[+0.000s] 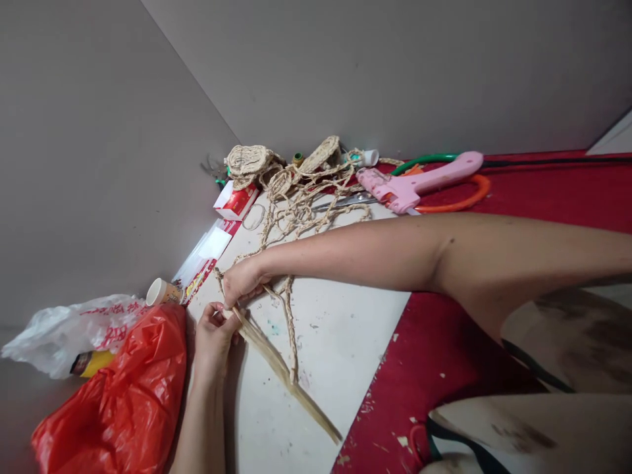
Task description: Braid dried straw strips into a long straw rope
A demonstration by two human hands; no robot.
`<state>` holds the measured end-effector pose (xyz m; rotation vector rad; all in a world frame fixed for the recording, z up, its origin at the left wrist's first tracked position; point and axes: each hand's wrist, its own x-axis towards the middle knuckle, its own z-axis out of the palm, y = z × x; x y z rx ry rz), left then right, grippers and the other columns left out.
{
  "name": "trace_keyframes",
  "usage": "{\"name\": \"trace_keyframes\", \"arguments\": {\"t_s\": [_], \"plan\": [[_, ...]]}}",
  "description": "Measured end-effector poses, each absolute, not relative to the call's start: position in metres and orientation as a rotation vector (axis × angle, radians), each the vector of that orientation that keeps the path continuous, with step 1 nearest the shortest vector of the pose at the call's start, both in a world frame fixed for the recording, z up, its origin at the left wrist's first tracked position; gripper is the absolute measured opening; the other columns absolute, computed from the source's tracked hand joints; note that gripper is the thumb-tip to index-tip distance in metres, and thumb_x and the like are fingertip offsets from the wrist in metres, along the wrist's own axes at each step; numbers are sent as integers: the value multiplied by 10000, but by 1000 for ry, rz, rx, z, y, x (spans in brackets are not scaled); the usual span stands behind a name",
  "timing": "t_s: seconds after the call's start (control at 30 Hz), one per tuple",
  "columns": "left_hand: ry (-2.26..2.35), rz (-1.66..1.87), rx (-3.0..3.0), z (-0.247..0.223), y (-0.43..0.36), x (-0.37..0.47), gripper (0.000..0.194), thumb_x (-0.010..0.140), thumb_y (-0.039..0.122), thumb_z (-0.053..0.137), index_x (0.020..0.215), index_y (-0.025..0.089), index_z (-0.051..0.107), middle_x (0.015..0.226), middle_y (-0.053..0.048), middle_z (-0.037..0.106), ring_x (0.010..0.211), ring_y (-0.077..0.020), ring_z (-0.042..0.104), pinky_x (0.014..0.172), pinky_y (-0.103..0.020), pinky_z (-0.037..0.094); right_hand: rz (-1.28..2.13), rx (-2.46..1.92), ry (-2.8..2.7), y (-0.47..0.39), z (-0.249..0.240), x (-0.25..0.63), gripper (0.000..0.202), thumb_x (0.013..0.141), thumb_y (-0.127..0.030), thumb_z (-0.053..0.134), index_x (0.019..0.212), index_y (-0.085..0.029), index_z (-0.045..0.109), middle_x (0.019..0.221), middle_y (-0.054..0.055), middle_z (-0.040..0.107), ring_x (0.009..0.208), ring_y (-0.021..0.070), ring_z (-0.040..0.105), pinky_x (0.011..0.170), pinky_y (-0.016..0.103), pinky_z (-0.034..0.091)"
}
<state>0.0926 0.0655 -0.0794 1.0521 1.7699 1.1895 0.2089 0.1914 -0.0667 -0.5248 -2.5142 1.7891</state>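
Observation:
My left hand [217, 322] comes in from the bottom, its fingers closed in a pinch on the end of some dried straw strands [269, 352]. Close above it my right hand [243, 282] is bent over the same spot, fingers closed on the straw too; its inner fingers are partly hidden. The loose strands run down to the lower right across a white board [336, 336]. A thin straw braid [291, 322] lies beside them, and more twisted straw cord [296, 210] is heaped behind my right forearm.
Coiled straw pieces [249, 161], a red-and-white box [237, 199], a pink glue gun [419, 181] and orange-handled scissors [481, 194] lie toward the back. At left are a paper cup [162, 291], a red plastic bag [133, 388] and a white bag [64, 329]. Red cloth [419, 355] surrounds the board.

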Motion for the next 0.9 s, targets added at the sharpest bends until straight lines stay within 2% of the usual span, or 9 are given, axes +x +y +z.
{"name": "trace_keyframes", "arguments": {"t_s": [0.13,0.33,0.53,0.7,0.9], "plan": [[1721,1196,1020,-78,64,92,401,588,246,776,823,207,454,614,77,563,414,-46,427,392,-160,314,1629,-580,-2564,187,-64,212,178,729,-244,581,605,-143,501,386,-77,277,365,58,251,374,202,169],[1512,1223,838,-69,60,76,227,688,245,716,840,159,570,564,66,493,472,-48,449,461,-164,384,1874,-500,-2389,190,-66,211,156,730,-184,565,605,-132,486,390,-91,291,345,37,227,357,181,165],[1577,1275,807,-70,59,69,202,669,229,727,762,166,559,642,36,584,565,-76,544,572,-204,481,1913,-491,-2356,191,-68,209,118,720,-150,554,616,-129,502,370,-92,300,326,38,229,338,176,156],[1625,1257,828,-69,57,74,232,643,301,746,733,165,581,525,72,507,455,-55,463,491,-179,425,1907,-466,-2363,191,-69,209,127,717,-159,557,609,-128,499,371,-89,288,330,40,230,336,173,158],[1699,1239,849,-74,58,75,235,592,294,780,692,146,627,518,61,527,431,-38,423,455,-166,373,1907,-457,-2365,191,-68,210,129,706,-160,557,605,-129,484,375,-87,282,337,41,226,337,178,148]]}}
